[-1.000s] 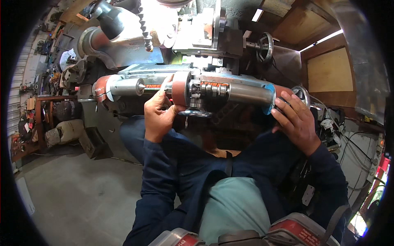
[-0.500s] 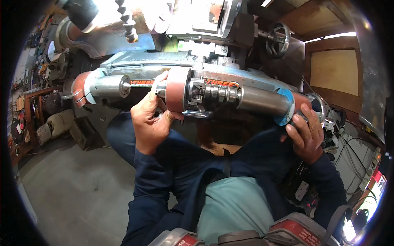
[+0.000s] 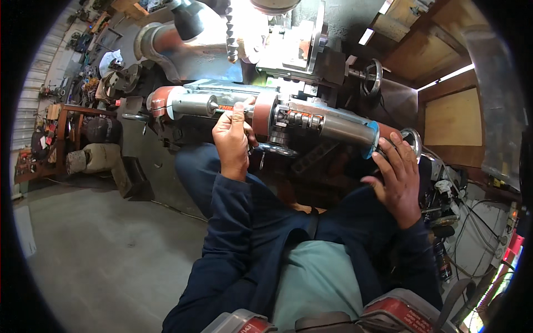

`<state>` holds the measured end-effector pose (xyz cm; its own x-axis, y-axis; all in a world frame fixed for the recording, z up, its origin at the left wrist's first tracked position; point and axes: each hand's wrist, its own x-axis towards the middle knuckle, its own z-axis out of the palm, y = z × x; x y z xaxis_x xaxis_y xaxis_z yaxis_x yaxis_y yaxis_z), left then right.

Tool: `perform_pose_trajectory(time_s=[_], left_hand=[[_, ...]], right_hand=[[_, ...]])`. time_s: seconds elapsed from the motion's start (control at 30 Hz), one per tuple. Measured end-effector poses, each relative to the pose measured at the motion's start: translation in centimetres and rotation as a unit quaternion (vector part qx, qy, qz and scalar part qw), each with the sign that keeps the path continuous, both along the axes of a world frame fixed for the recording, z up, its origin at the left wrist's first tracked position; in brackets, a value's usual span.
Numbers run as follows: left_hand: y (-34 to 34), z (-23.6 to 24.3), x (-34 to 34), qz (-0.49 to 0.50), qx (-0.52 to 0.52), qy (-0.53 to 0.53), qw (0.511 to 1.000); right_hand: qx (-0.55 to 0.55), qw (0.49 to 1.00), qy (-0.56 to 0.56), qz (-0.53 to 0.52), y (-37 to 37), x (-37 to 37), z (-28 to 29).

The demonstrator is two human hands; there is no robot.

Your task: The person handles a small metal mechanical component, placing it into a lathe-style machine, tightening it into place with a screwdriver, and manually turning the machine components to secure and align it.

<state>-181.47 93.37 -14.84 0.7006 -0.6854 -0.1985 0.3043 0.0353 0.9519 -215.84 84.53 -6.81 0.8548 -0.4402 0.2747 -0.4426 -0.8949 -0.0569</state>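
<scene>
A bench-mounted steel fixture (image 3: 347, 130) spans the space above my legs, with a reddish-brown disc (image 3: 262, 116) midway along it and a row of metal lobes (image 3: 302, 119) beside that. My left hand (image 3: 233, 139) grips the shaft just left of the disc, index finger raised against it, partly hiding what it holds. At the right end, my right hand (image 3: 397, 177) rests with fingers extended on the red housing near a blue ring (image 3: 373, 139), thumb held apart. A steel cylinder (image 3: 193, 104) with a pointed centre sits at the left.
A machine table (image 3: 288, 72) with a handwheel (image 3: 373, 77) stands behind, under a black lamp (image 3: 183, 19). Cluttered shelving (image 3: 53, 116) and a metal bin (image 3: 127, 177) are on the left, wooden panels (image 3: 449, 116) on the right, cables (image 3: 472, 222) below them.
The view has swung and shifted. My left hand has turned, its wrist more upright. My right fingers bent over the right end half a second ago and are straighter now, thumb out.
</scene>
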Motion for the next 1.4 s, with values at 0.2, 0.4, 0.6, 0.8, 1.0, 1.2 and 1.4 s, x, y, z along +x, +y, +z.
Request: perform_pose_trajectory(time_s=[0.2, 0.4, 0.6, 0.8, 1.0, 1.2, 1.4], left_hand=[[0.4, -0.3, -0.6, 0.010, -0.057, 0.058, 0.997], [-0.1, -1.8, -0.7, 0.023, -0.072, 0.051, 0.996], [2.1, -4.6, 0.1, -0.052, -0.073, -0.036, 0.995], [2.1, -3.7, -0.2, -0.036, -0.052, -0.062, 0.996], [2.2, -3.0, 0.5, -0.033, -0.076, -0.167, 0.983], [2.7, -1.4, 0.3, -0.017, -0.003, -0.174, 0.985], [2.8, -1.1, 0.2, 0.014, -0.002, -0.218, 0.976]], right_hand=[[0.059, 0.981, -0.180, -0.029, 2.2, 5.9, 1.2], [0.088, 0.972, -0.214, 0.047, 0.3, 14.1, 2.6], [0.220, 0.959, -0.158, 0.079, -4.0, 21.2, 4.9], [0.273, 0.950, 0.140, 0.050, -8.1, 27.3, 2.5], [0.328, 0.913, 0.212, 0.113, -9.0, 28.8, 2.4], [0.347, 0.900, 0.219, 0.146, -10.1, 29.0, 1.4], [0.547, 0.810, 0.173, 0.119, -11.5, 29.0, -0.2]])
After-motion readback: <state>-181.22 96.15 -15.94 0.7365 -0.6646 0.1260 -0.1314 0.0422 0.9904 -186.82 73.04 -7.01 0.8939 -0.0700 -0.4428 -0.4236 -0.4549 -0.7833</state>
